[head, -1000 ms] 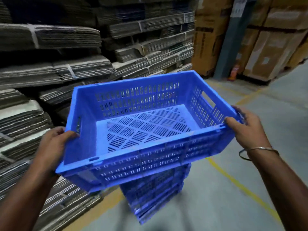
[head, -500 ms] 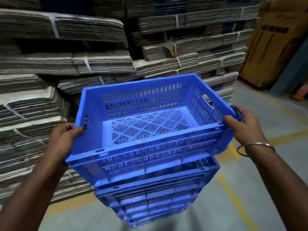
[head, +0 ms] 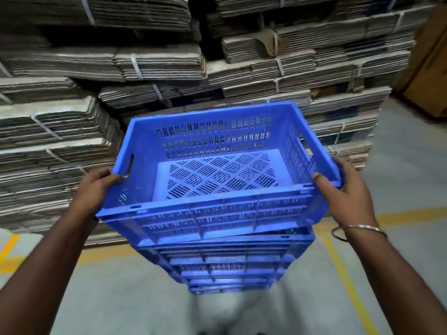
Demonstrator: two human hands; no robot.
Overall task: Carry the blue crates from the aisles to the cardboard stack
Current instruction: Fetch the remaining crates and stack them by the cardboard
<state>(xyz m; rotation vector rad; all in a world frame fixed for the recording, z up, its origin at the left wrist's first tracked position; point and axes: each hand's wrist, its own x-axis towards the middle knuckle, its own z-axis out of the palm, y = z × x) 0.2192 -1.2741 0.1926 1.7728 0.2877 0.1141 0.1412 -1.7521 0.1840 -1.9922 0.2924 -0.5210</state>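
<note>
**Crate held over the blue stack, cardboard wall ahead**

Since half a second ago the view has swung left and closer: the bundled cardboard stack [head: 150, 68] now fills the whole background, and the brown boxes [head: 430, 68] have slid to the far right edge. The held blue crate [head: 217, 175] sits more squarely above the stack of blue crates [head: 229, 264] than before.

Both hands grip the crate's short ends. The left hand [head: 96, 189] curls over the left rim near the handle slot, thumb on top. The right hand [head: 338, 189] wraps the right rim, thumb over the near corner, with a metal bangle [head: 358, 232] on the wrist. The crate is empty and tilted slightly down to the left; its base appears to touch or hang just above the top crate below, and which one cannot be told.

Strapped cardboard bundles stand directly behind the crates. Yellow floor lines [head: 348, 286] run across the grey concrete floor [head: 121, 298] on both sides.
</note>
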